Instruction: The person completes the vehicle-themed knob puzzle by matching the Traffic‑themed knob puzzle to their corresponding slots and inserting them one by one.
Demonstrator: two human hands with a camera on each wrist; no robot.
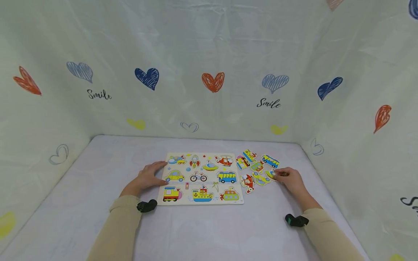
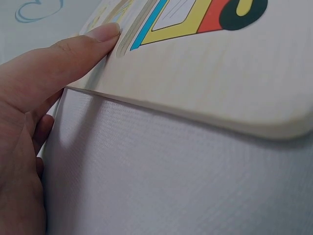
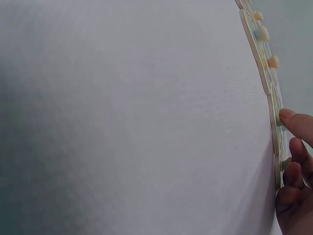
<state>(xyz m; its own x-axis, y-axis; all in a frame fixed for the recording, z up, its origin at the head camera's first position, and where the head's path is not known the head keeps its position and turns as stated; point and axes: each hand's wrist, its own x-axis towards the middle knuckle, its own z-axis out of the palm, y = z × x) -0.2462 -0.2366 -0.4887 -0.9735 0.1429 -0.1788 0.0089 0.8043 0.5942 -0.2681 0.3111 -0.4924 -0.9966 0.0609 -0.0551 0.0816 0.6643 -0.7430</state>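
Note:
A wooden vehicle puzzle board (image 1: 204, 184) lies flat on the table, printed with several vehicle pictures. My left hand (image 1: 149, 178) rests at its left edge, fingers spread along the side; in the left wrist view the thumb (image 2: 83, 56) lies on the board's top face. To the right of the board, my right hand (image 1: 292, 183) pinches the flying saucer puzzle piece (image 1: 269, 174) at the near right of a group of loose pieces. Knobs (image 3: 262, 33) stand up from the pieces in the right wrist view, where thumb and fingertips are right at them.
Close to the board's right side lie a helicopter piece (image 1: 247, 183), a car piece (image 1: 260, 178), a submarine piece (image 1: 257, 166), a bus piece (image 1: 270, 161), a ship piece (image 1: 249, 155) and a train piece (image 1: 242, 162). A heart-printed cloth (image 1: 183, 43) surrounds the white table (image 1: 209, 232).

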